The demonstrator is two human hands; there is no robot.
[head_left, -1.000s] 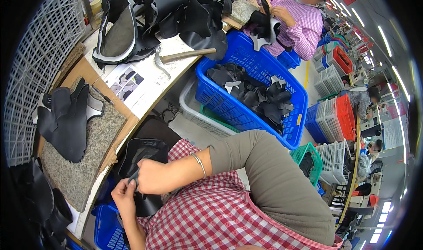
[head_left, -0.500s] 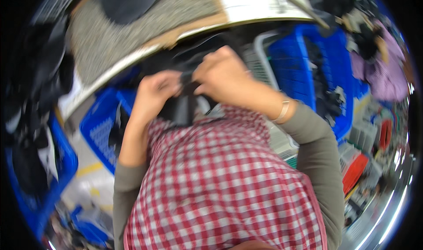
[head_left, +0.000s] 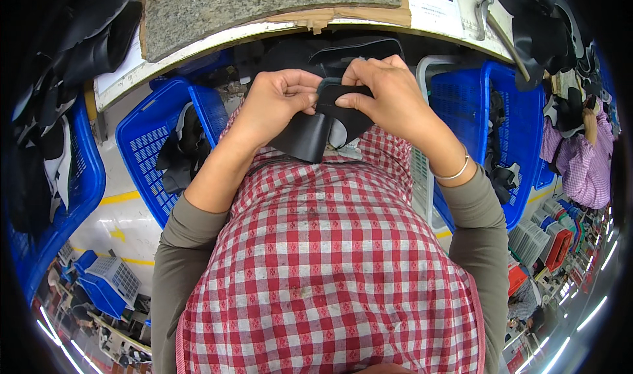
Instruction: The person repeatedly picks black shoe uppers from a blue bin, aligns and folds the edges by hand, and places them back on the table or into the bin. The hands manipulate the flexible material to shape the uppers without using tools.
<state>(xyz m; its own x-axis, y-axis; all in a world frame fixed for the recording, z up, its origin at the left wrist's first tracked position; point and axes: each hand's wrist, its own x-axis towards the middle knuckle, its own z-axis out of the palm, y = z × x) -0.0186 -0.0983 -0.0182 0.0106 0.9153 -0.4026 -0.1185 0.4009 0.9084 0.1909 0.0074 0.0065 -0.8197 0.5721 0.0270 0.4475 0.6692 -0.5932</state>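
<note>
A floppy black leather piece (head_left: pixel 305 138) hangs between my hands, just above my checked apron. Its upper edge is pinched between the thumb and fingers of my left hand (head_left: pixel 273 103). My right hand (head_left: pixel 389 97) grips the same piece a short way to the right, thumb on top. A curved dark strip shows along the edge between the two grips. Below it, a light patch shows through or beside the leather. Behind my fingers lie more black leather pieces (head_left: pixel 362 47), partly hidden under the table edge.
A white table (head_left: pixel 119 80) with a grey stone slab (head_left: pixel 264 8) spans the far side. Blue baskets (head_left: pixel 155 103) of black pieces stand left and right. A metal bar (head_left: pixel 506 44) juts over the table's right edge. Another person (head_left: pixel 583 156) in pink is at far right.
My view has steadied and turned, so table and baskets sit differently. Both hands keep hold of the leather piece, and my right fingers now lie lower over its edge.
</note>
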